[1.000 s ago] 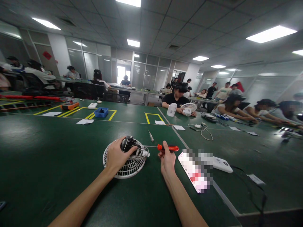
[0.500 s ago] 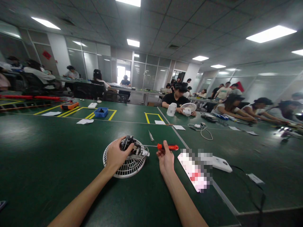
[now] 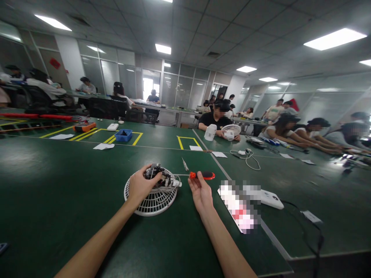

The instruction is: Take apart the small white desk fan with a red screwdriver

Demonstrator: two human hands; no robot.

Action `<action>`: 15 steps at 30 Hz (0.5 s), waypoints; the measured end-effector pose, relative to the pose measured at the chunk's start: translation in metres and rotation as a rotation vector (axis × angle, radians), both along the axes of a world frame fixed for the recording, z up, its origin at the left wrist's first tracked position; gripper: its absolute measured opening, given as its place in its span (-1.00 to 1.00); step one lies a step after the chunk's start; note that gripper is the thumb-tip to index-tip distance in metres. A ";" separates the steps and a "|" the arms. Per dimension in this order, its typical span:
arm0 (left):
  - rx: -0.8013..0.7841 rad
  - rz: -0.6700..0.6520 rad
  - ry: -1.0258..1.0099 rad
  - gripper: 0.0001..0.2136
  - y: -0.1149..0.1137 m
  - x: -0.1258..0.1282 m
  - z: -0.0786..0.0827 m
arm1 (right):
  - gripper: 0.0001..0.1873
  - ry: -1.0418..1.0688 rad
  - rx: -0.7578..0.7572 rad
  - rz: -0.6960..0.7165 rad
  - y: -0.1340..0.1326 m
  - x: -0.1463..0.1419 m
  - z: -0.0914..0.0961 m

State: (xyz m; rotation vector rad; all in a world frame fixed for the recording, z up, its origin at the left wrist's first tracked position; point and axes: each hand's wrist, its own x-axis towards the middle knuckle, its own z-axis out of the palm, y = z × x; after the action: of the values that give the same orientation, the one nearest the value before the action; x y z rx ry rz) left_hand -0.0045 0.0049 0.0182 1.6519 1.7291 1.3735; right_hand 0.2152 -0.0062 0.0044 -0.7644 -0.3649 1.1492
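My left hand [image 3: 142,184] is closed around the dark motor [image 3: 154,170] of a small fan, whose round white grille [image 3: 155,206] lies flat on the green table. Wires and a white part [image 3: 171,183] stick out to the motor's right. In my right hand [image 3: 202,192] is a screwdriver [image 3: 204,175] with a red and black handle, pinched between thumb and fingers. Its shaft lies level and points left into the motor assembly; the tip's exact seat is hidden. Just beyond, a second small screwdriver [image 3: 185,165] with a clear handle rests on the table.
A phone [image 3: 236,208] and a white power bank [image 3: 271,199] with a black cable lie to the right. Farther off are a blue bin [image 3: 123,135], an orange meter [image 3: 84,127], paper slips and a coiled cable [image 3: 246,156]. Across the table, a person [image 3: 218,119] holds another fan.
The screwdriver's handle has turned about its axis, showing more black on its side. My right fingers have opened out slightly around it. The left hand keeps its hold on the motor.
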 end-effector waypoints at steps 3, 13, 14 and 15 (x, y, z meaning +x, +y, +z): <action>0.012 -0.004 0.000 -0.48 0.000 -0.002 -0.002 | -0.77 0.036 0.034 0.041 -0.001 0.001 0.004; 0.005 -0.009 0.042 -0.47 -0.002 0.004 0.001 | -0.92 0.172 -0.069 0.058 -0.006 -0.001 0.016; -0.003 -0.009 0.045 -0.47 -0.002 0.004 0.002 | -0.90 0.173 -0.092 0.044 -0.005 -0.002 0.015; -0.008 -0.009 0.049 -0.48 -0.003 0.005 0.003 | -0.88 0.172 -0.113 0.034 -0.005 -0.003 0.014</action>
State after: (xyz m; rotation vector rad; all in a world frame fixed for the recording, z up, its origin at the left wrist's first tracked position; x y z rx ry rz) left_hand 0.0003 0.0019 0.0207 1.7001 1.7497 1.3313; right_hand 0.2117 -0.0109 0.0182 -0.7540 -0.1709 1.2654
